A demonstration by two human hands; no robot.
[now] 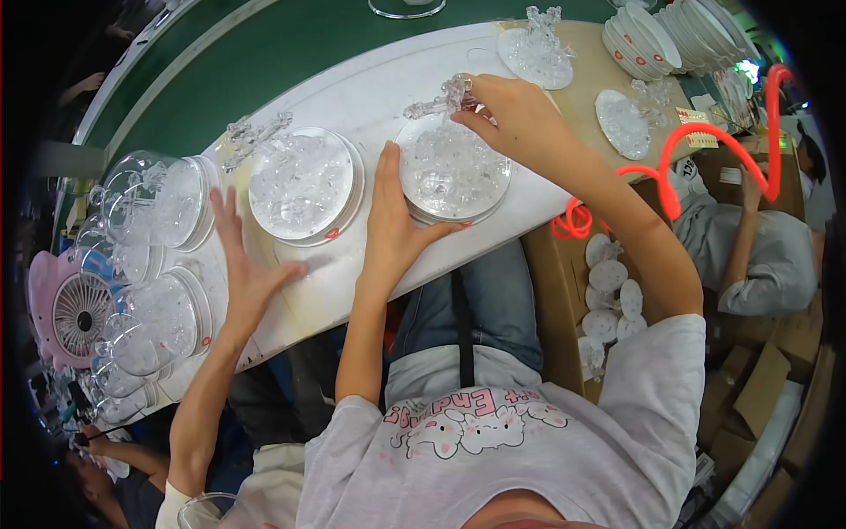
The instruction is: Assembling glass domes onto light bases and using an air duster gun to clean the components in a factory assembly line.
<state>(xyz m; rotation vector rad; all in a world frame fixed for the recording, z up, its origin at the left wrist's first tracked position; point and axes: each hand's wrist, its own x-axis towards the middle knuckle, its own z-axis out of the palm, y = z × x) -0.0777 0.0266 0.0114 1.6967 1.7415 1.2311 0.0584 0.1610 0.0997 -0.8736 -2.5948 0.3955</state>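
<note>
A round white base (454, 172) topped with clear, crystal-like pieces lies before me on the white table. My left hand (392, 225) holds its rim, with long fingers along the left side and the thumb at the front edge. Above the base's far edge, my right hand (511, 110) pinches a clear plastic figure (441, 99); its fingers partly cover the figure. Left of my left hand is a similar base (300, 185), with another clear figure (254, 139) at its far left. A co-worker's spread hand (247, 264) is just left of that base.
Domed clear pieces on white bases (172, 203) crowd the table's left end, near a pink fan (70, 309). White dishes (643, 40) are stacked at far right. A red coiled hose (705, 132) hangs at right, above a cardboard box (564, 326) holding white discs. Another person sits beyond.
</note>
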